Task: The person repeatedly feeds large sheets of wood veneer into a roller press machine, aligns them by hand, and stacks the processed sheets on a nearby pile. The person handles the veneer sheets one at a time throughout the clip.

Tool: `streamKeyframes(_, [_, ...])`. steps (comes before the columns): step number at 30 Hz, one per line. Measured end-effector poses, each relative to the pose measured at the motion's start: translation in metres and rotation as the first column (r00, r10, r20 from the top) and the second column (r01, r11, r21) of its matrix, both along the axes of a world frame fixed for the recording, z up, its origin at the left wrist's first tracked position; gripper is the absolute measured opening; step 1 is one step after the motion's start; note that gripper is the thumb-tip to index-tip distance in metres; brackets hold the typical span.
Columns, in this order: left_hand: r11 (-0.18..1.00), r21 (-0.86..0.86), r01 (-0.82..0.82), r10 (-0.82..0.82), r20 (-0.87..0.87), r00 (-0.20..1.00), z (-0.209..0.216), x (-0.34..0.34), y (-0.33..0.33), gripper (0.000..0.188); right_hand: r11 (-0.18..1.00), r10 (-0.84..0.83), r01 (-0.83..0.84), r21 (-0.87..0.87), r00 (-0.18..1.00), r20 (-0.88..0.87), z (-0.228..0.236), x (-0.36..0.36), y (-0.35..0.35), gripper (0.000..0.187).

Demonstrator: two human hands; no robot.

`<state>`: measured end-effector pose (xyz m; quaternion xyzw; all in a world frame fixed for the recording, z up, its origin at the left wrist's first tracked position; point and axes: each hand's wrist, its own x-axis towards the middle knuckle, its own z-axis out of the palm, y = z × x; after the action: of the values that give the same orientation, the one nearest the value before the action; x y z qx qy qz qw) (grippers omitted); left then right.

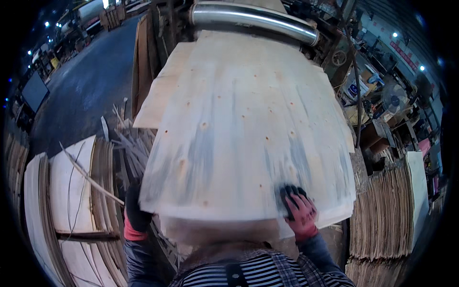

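A broad pale veneer sheet, with small knots and grey streaks, lies in front of me on top of other sheets whose edges stick out. My right hand, in a red and black glove, rests on its near right part, fingers stretched forward over the surface. At the near left corner is my left hand, in a dark glove with a red cuff. Its fingers look closed around the end of a thin wooden stick that points out to the left. The sheet's corner hides part of this hand.
A shiny metal roller spans the far end of the sheets. Upright veneer stacks stand at left and right. Loose wood strips lie on the left. A fan and clutter stand at right.
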<state>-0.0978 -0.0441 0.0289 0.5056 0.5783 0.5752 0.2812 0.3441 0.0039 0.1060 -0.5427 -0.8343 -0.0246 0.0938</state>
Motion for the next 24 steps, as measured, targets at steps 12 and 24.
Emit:
streamKeyframes(12, [0.809, -0.289, -0.512, 0.139, -0.752, 0.644, -0.079, 0.04, 0.002, 0.067, 0.898, -0.331, 0.333, 0.288, 0.942, -0.057, -0.078, -0.03, 0.338, 0.061])
streamKeyframes(24, [0.88, -0.468, -0.082, -0.02, -0.21, 0.978, -0.017, -0.002, -0.005, 0.038, 0.981, 0.051, -0.078, -0.177, 0.987, -0.153, -0.069, -0.018, 0.032, 0.076])
